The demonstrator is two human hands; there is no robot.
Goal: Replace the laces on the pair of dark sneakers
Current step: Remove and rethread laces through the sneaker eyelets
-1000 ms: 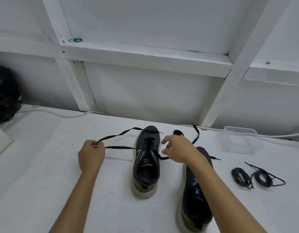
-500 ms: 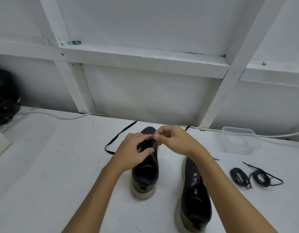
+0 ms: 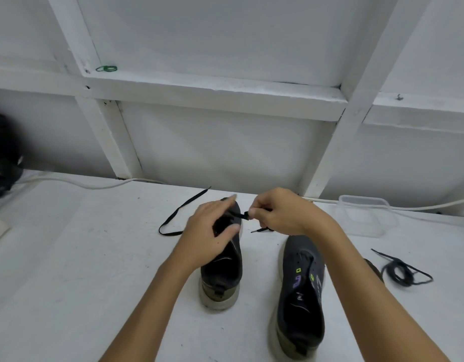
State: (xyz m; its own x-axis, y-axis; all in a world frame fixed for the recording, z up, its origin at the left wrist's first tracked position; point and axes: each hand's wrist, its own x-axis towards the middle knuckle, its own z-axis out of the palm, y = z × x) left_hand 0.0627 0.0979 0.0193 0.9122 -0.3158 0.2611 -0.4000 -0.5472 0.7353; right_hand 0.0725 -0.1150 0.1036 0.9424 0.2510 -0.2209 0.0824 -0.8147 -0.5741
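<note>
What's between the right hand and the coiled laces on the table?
Nothing visible: bare table lies between the right hand and the coiled laces. That hand is pinching the flat lace at the left sneaker.

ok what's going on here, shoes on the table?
A person is lacing the left sneaker of a dark pair on a white table. The right hand pinches the black lace near the toe, while the left hand rests on the shoe's upper. The lace's loose end trails to the left on the table. The right sneaker has no lace. A coiled black lace and a clear plastic container lie to the right.
</note>
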